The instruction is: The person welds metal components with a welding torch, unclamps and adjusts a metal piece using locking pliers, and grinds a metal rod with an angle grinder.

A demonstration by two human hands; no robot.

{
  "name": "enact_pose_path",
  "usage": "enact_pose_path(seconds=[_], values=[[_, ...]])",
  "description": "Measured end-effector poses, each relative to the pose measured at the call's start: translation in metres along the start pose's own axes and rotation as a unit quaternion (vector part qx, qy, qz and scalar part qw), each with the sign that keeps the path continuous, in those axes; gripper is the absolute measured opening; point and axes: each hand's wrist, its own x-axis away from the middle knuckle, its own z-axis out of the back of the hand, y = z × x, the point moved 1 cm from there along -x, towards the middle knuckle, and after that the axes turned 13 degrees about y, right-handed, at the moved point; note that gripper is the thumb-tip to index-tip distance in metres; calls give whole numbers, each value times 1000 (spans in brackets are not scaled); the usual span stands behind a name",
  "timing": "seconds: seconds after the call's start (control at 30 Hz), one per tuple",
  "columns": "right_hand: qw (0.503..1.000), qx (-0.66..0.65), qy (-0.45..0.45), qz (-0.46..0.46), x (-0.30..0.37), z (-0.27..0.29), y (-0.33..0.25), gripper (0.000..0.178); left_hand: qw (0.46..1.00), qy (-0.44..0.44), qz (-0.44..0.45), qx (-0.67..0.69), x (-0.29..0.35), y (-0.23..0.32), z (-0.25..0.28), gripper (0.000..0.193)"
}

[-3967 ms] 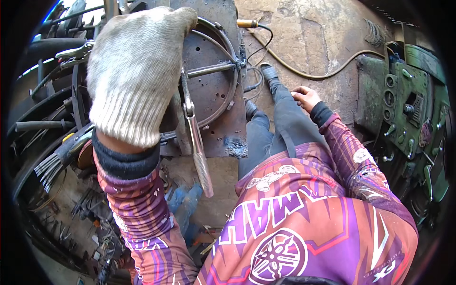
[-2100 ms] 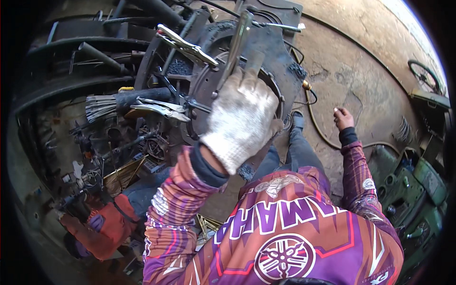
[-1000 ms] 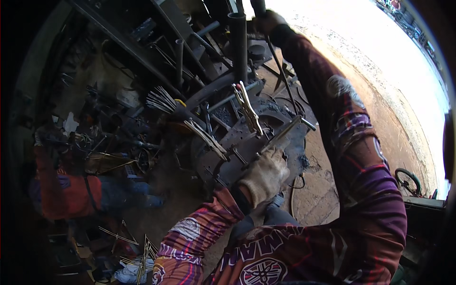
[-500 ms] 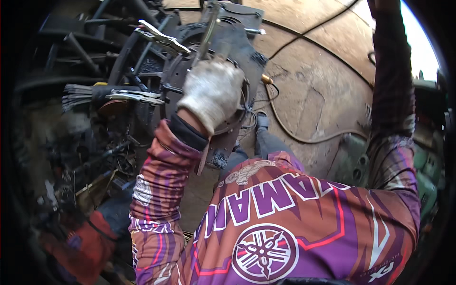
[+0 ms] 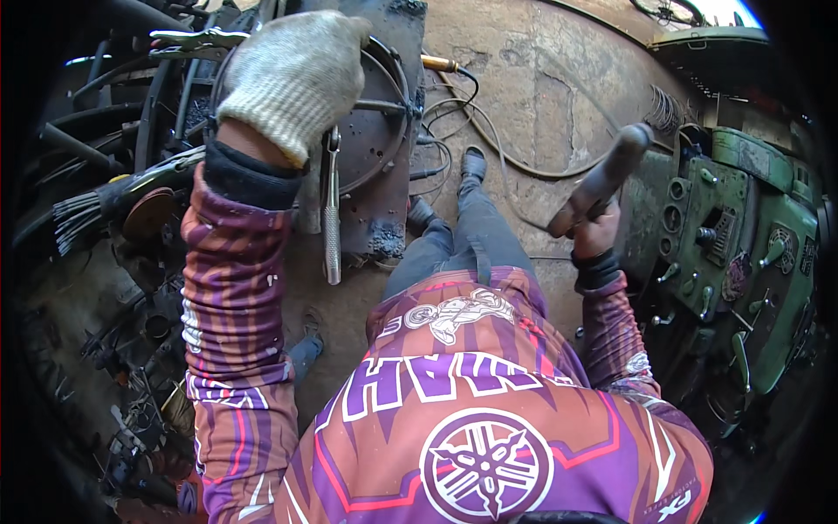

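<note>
My left hand [image 5: 297, 79], in a pale knitted glove, is closed in a fist over a round metal ring [image 5: 403, 83] on a dark steel plate [image 5: 371, 223]. A flat metal bar [image 5: 272, 9] is in the fist, mostly hidden by the glove. Below that wrist, a silver tool with a knurled handle [image 5: 332, 244], like a ratchet, hangs past the plate's edge. Locking pliers [image 5: 196, 39] grip metal left of the fist. My bare right hand [image 5: 598, 231] is wrapped round a hammer [image 5: 607, 175], raised off to the right; its head hides most of the handle.
A green machine [image 5: 698, 227] with several levers stands on the right. Hoses and cables [image 5: 541, 170] cross the floor near a wooden-handled tool [image 5: 439, 64]. Metal scrap, a bundle of grey strands [image 5: 78, 208] and a brown disc [image 5: 148, 212] crowd the left. Another person's leg [image 5: 305, 354] shows lower left.
My right arm has swung down from high at the upper right, bringing the hammer into view. The view has shifted; my left fist stays closed over the ring, now further left in the picture.
</note>
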Motion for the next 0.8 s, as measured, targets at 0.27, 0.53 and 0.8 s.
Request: enact_pose_path(seconds=[0.27, 0.53, 0.8], values=[[993, 101, -60, -22, 32, -45, 33, 25, 1000, 16, -14, -6, 8, 4, 27, 28], [993, 83, -79, -6, 42, -67, 38, 28, 996, -28, 72, -51, 0, 60, 65, 25], [993, 87, -85, 10, 46, -74, 31, 29, 996, 49, -10, -80, 8, 56, 51, 27]])
